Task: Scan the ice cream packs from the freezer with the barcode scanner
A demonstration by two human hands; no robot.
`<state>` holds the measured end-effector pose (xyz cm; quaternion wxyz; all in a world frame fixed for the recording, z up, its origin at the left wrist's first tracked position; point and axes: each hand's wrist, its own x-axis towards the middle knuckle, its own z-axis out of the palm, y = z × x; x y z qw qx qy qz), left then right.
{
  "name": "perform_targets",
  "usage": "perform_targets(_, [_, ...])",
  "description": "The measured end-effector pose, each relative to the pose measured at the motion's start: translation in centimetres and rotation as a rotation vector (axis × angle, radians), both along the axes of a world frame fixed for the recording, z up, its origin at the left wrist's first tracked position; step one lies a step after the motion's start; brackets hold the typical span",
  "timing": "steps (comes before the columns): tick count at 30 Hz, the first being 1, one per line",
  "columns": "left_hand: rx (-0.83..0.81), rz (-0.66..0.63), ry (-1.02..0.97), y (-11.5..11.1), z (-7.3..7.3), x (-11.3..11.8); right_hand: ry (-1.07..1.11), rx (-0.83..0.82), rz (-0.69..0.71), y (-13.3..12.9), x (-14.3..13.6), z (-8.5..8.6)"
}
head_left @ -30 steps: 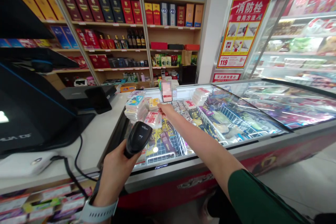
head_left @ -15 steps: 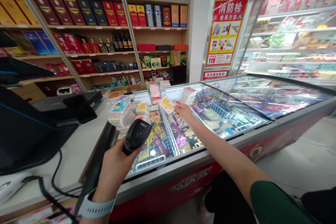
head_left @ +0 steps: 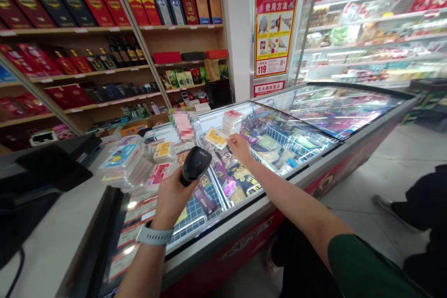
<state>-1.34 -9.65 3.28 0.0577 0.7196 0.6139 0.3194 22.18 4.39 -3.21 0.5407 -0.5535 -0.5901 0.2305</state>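
My left hand (head_left: 174, 193), with a pale watch strap on its wrist, is wrapped round a black barcode scanner (head_left: 196, 164). The scanner's head points forward over the chest freezer (head_left: 223, 223). Over the freezer's glass, my right hand (head_left: 240, 148) is closed, fingertips at the right edge of a flat clear pack with a yellow label (head_left: 215, 138). Left of it sits another yellow-labelled pack (head_left: 163, 151), and a red-labelled pack (head_left: 159, 173) is near the scanner. Just behind my right hand stands a stack of red-topped packs (head_left: 232, 121).
A pile of blue-labelled packs (head_left: 120, 158) stands at left, beside the counter (head_left: 70, 209) with its dark screen (head_left: 52, 160). Shelves of boxes and bottles (head_left: 87, 28) line the back. At the right are a refrigerated display (head_left: 370, 32) and another person's dark-clothed leg (head_left: 415, 209).
The view has swung right and closer to the freezer. My right hand and the yellow-labelled pack stay over the glass; the scanner has moved nearer to them.
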Motion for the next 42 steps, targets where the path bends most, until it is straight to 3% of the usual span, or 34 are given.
perform_targets(8, [-0.076, -0.041, 0.003, 0.0, -1.5, -0.3, -0.078, 0.080, 0.006, -0.2, -0.1, 0.2])
perform_targets(27, [-0.055, -0.031, -0.081, -0.6, -1.5, -0.3, -0.048, 0.142, 0.027, -0.4, -0.1, -0.4])
perform_targets(42, [-0.073, -0.026, -0.098, -0.5, -1.8, -0.6, -0.006, 0.077, 0.040, -0.7, -0.2, -0.2])
